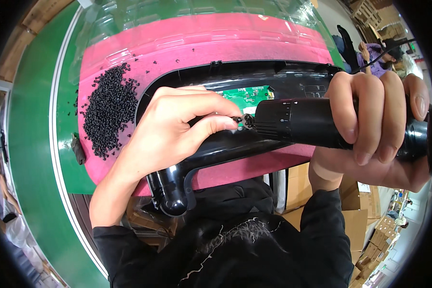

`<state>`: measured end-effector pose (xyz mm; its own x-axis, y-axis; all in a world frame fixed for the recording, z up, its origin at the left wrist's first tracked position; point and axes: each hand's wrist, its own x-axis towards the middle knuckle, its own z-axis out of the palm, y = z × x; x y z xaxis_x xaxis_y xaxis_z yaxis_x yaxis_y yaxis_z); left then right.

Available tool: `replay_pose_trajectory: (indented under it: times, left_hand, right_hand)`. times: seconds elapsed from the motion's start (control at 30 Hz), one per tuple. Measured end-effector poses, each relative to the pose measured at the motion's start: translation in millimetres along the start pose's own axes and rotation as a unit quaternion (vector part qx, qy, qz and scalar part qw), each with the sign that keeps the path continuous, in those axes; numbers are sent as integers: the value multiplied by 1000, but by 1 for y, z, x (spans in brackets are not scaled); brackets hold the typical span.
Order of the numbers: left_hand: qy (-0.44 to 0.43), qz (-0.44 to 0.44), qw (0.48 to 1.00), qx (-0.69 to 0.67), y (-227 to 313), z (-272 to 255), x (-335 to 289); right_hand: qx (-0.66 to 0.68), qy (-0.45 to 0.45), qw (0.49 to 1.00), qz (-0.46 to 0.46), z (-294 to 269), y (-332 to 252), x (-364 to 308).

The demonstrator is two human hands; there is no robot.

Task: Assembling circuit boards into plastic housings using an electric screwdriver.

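My right hand (369, 115) is wrapped round a black electric screwdriver (305, 120), which lies roughly level and points left. At its tip, the thumb and forefinger of my left hand (177, 125) pinch a small black screw (236, 119). More dark bits cluster at the nose of the tool, too small to tell apart. Beneath both hands lies a glossy black plastic housing (197, 77), with a curved arm reaching toward me at the left. A green circuit board (247, 96) sits inside it, partly covered by my left hand and the tool.
A heap of small black screws (108, 113) lies on the pink mat (216, 43), left of the housing. Clear plastic trays (163, 45) stand at the back. A small dark object (77, 149) rests on the green table (33, 144). Cardboard boxes (360, 211) stand at right; another person (377, 60) sits beyond.
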<state>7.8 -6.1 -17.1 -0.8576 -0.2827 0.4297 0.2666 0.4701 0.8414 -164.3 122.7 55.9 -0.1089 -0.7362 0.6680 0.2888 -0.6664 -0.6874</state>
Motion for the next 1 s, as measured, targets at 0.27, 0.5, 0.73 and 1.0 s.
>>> replay_pose_trajectory:
  times: [0.27, 0.5, 0.73, 1.0]
  left_hand:
    - [-31, -45, 985, 161, -2, 1, -3]
    - [31, -132, 965, 223, 0, 1, -2]
    - [48, -116, 965, 230, -7, 2, -9]
    - [30, -100, 966, 236, -3, 0, -8]
  right_hand:
    - [-72, -54, 996, 22, -4, 5, 7]
    - [-109, 35, 993, 28, -10, 40, 5]
    - [-111, 32, 992, 48, -9, 53, 7]
    - [-111, 41, 983, 140, 1, 60, 16]
